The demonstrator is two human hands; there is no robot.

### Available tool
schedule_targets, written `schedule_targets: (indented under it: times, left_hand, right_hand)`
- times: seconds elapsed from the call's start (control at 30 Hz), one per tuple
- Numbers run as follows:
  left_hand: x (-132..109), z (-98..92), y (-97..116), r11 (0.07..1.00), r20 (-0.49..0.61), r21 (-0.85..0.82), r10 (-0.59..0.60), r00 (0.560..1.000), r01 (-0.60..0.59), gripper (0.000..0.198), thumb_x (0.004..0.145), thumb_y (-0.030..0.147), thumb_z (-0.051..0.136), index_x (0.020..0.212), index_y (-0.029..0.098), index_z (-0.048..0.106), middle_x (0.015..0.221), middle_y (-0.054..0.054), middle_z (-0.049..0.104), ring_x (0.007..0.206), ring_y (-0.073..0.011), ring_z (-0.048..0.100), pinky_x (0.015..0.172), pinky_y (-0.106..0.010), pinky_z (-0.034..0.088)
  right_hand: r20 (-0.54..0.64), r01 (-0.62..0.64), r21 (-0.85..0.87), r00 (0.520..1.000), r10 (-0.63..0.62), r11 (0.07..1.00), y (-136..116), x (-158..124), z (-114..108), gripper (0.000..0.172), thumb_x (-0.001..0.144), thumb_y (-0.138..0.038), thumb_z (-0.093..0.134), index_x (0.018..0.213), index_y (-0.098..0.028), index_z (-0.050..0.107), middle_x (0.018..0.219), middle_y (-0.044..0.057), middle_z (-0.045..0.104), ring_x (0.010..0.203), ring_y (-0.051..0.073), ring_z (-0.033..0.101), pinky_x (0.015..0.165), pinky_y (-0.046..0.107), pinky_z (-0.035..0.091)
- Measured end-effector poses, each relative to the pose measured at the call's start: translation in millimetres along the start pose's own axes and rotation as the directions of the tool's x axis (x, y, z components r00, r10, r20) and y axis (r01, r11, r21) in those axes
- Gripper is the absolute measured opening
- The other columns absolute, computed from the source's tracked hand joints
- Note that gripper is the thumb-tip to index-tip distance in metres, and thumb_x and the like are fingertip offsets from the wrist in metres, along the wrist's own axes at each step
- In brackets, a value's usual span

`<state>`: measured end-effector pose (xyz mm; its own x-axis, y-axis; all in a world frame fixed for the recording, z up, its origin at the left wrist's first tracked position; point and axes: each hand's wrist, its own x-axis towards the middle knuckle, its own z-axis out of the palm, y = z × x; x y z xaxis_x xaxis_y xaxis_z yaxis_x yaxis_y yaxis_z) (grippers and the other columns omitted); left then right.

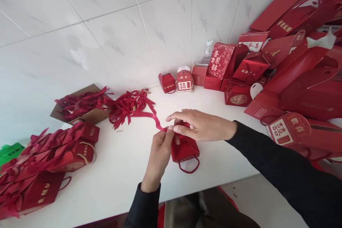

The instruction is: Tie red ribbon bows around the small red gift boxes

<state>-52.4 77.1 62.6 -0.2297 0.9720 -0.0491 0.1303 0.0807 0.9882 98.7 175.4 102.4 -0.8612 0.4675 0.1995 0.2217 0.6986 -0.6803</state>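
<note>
Head cam is showing two hands working on one small red paper gift bag (185,150) sitting mid white table (120,171). Left hand (159,146) is pinching one red satin ribbon (149,115) at the bag's top, and right hand (203,127) is lying loosely spread over it.

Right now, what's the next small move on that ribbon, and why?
Probably pull the ribbon snug with the left hand. Its fingers already pinch the ribbon at the bag top, the right hand rests on the bag, and the ribbon's tail trails slack across the table.
</note>
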Motion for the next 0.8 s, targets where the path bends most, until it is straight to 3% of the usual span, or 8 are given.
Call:
schedule_targets:
  times: [0.1, 0.17, 0.3, 0.4, 0.5, 0.6, 0.67, 0.8]
  left_hand:
    - [0, -1.3, -3, 0.997, 0.018, -0.075, -0.029, 0.999, 0.03, 0.048, 0.095, 0.051, 0.055, 0.065, 0.016, 0.067, 0.066, -0.002, 0.064, 0.062, -0.0123, 0.052, 0.064, -0.025, 0.042]
    - [1, -2.1, -5, 0.99, 0.03, -0.14, -0.033, 0.999, 0.037, 0.043, 0.096, 0.05, 0.055, 0.077, 0.017, 0.074, 0.076, -0.003, 0.07, 0.073, -0.0148, 0.059, 0.072, -0.025, 0.046]
    - [5, -6.5, -8, 0.972, 0.089, -0.23, -0.018, 0.996, 0.038, 0.029, 0.093, 0.044, 0.062, 0.1, 0.019, 0.076, 0.088, -0.004, 0.074, 0.085, -0.0164, 0.065, 0.081, -0.027, 0.05]
    - [7, -9.6, -10, 0.979, 0.109, -0.203, 0.0, 0.994, 0.023, 0.018, 0.086, 0.034, 0.072, 0.095, 0.019, 0.076, 0.087, -0.003, 0.074, 0.084, -0.0164, 0.066, 0.08, -0.028, 0.052]
    - [7, -8.3, -14, 0.994, -0.002, -0.012, 0.109, 0.994, -0.109, 0.011, 0.085, 0.022, 0.07, 0.095, 0.021, 0.076, 0.091, -0.002, 0.074, 0.09, -0.0177, 0.068, 0.084, -0.03, 0.053]
    - [6, -2.5, -22, 0.901, -0.086, 0.287, 0.362, 0.928, -0.325, 0.02, 0.088, 0.015, 0.062, 0.099, 0.025, 0.075, 0.097, -0.002, 0.074, 0.094, -0.0175, 0.068, 0.086, -0.03, 0.052]
    - [6, 2.0, -30, 0.826, -0.106, 0.381, 0.486, 0.868, -0.416, 0.019, 0.091, 0.016, 0.059, 0.1, 0.026, 0.074, 0.095, -0.002, 0.073, 0.09, -0.0166, 0.067, 0.081, -0.029, 0.052]
    - [8, 8.1, -44, 0.831, -0.25, 0.378, 0.516, 0.819, -0.409, 0.01, 0.09, 0.021, 0.064, 0.098, 0.023, 0.069, 0.096, -0.002, 0.068, 0.089, -0.0165, 0.064, 0.078, -0.029, 0.052]
  right_hand:
    - [-0.083, -0.01, -0.054, 0.997, 0.005, 0.998, 5, -8, -6, 0.026, 0.093, -0.02, 0.059, 0.116, -0.018, 0.069, 0.113, 0.01, 0.074, 0.101, 0.023, 0.067, 0.089, 0.036, 0.048]
    - [-0.12, -0.06, -0.015, 0.991, 0.058, 0.998, 3, -14, -12, 0.017, 0.093, -0.022, 0.058, 0.103, -0.02, 0.072, 0.1, 0.005, 0.076, 0.089, 0.02, 0.067, 0.079, 0.032, 0.048]
    - [0.033, -0.166, 0.068, 0.986, 0.164, 0.984, 1, -22, -22, 0.028, 0.097, -0.03, 0.053, 0.078, -0.021, 0.071, 0.068, -0.002, 0.067, 0.059, 0.014, 0.055, 0.056, 0.028, 0.037]
    - [0.006, -0.225, 0.107, 0.974, 0.225, 0.968, 8, -21, -17, 0.031, 0.1, -0.03, 0.046, 0.091, -0.019, 0.074, 0.08, 0.002, 0.072, 0.066, 0.015, 0.06, 0.06, 0.028, 0.041]
    - [-0.013, -0.269, 0.177, 0.961, 0.275, 0.947, 15, -14, -5, 0.031, 0.1, -0.025, 0.042, 0.108, -0.017, 0.072, 0.093, 0.006, 0.074, 0.066, 0.015, 0.062, 0.065, 0.029, 0.045]
    - [0.062, -0.246, 0.255, 0.969, 0.238, 0.935, 20, -7, 6, 0.029, 0.098, -0.021, 0.046, 0.108, -0.017, 0.072, 0.093, 0.006, 0.074, 0.072, 0.016, 0.063, 0.07, 0.029, 0.047]
    - [0.121, -0.225, 0.301, 0.973, 0.197, 0.927, 22, -4, 10, 0.024, 0.096, -0.023, 0.052, 0.105, -0.017, 0.073, 0.096, 0.006, 0.074, 0.082, 0.018, 0.064, 0.075, 0.03, 0.047]
    - [0.172, -0.3, 0.318, 0.951, 0.257, 0.899, 27, -4, 10, 0.019, 0.091, -0.032, 0.063, 0.094, -0.016, 0.072, 0.089, 0.005, 0.072, 0.081, 0.019, 0.061, 0.073, 0.031, 0.046]
